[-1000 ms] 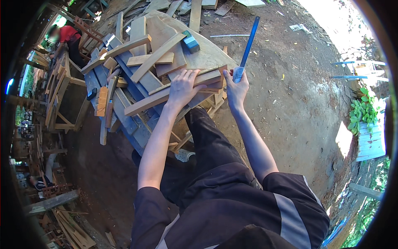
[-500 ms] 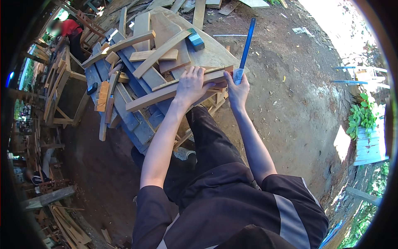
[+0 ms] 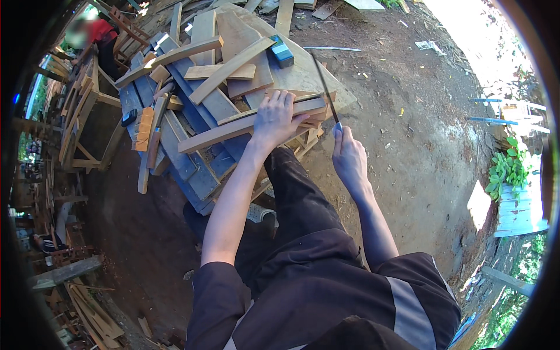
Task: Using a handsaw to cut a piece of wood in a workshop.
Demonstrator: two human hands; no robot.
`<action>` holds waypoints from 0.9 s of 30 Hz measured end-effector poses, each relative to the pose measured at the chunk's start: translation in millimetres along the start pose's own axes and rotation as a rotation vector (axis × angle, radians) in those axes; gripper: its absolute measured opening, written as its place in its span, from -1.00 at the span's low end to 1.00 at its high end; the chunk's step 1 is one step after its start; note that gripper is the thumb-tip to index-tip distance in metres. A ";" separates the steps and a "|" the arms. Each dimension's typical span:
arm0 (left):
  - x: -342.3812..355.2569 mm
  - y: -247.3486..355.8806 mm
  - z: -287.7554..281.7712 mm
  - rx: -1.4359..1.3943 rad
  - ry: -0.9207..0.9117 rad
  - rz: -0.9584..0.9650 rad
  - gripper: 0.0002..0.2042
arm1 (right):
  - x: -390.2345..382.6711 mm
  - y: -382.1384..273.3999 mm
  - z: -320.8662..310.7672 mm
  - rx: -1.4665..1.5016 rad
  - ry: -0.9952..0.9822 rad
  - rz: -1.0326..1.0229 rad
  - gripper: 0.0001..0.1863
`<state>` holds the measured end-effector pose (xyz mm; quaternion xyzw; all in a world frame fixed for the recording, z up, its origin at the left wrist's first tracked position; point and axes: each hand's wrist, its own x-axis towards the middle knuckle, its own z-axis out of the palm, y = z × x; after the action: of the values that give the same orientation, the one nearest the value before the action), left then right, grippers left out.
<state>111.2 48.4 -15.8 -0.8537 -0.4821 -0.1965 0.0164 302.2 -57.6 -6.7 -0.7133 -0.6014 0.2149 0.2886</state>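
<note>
My left hand (image 3: 273,121) is closed over a squared wooden batten (image 3: 217,133), fingers across its top and thumb toward its right end. The batten lies slanted on a pile of boards. My right hand (image 3: 351,158) is closed round the pale bluish handle of a long narrow flat blade (image 3: 324,83). That blade points up and slightly left, turned edge-on, so it looks like a thin dark line. It crosses close to the batten's right end; whether it touches the wood I cannot tell. Its teeth, if any, are too small to see.
A blue and black box-shaped thing (image 3: 282,53) sits on a wide board (image 3: 303,73) behind the batten. A hand plane-like wooden block (image 3: 143,129) and a small black object (image 3: 129,117) lie at the left. A person in red (image 3: 104,34) bends at the far left.
My right hand has moved right and down, away from the batten's end. The blade has turned from its broad blue face to its edge and now tilts left. My left hand keeps its hold.
</note>
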 end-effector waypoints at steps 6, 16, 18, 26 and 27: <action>1.8 1.8 -4.1 -0.027 -0.064 -0.034 -0.44 | 0.4 -2.4 -5.1 -0.089 -0.033 0.033 -0.66; 2.0 -0.7 -0.2 -0.009 0.020 -0.003 -0.44 | 44.8 -20.7 8.7 -0.158 0.000 -0.037 -0.65; 0.6 -0.7 -0.1 -0.033 0.021 0.000 -0.44 | 50.5 -26.1 12.8 -0.156 -0.029 -0.021 -0.64; 1.2 0.0 -0.6 -0.016 0.000 -0.034 -0.43 | 28.2 -17.2 14.8 -0.219 -0.031 -0.009 -0.66; 1.3 0.5 -1.1 -0.016 0.000 -0.038 -0.43 | 22.5 -14.8 14.2 -0.219 -0.030 -0.028 -0.65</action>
<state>111.9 49.0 -14.2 -0.8446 -0.4964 -0.2006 0.0058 286.2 -31.7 -6.4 -0.7289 -0.6353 0.1546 0.2030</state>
